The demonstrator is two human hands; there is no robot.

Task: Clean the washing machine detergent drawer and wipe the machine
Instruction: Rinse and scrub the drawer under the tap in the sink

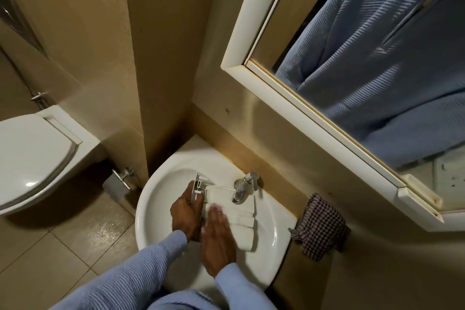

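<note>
The white detergent drawer (239,211) lies across the basin of a white sink (161,191), under the chrome tap (241,189). My left hand (186,214) grips the drawer's grey front panel at its left end. With straight fingers, my right hand (216,236) lies flat on the drawer's white body; its fingertips are blurred. Whether water runs from the tap cannot be told.
A checked cloth (319,229) lies on the ledge right of the sink. A white-framed mirror (352,83) hangs above it. A toilet (32,156) with its lid down stands at the left, with a paper holder (118,184) on the wall. The floor is tiled.
</note>
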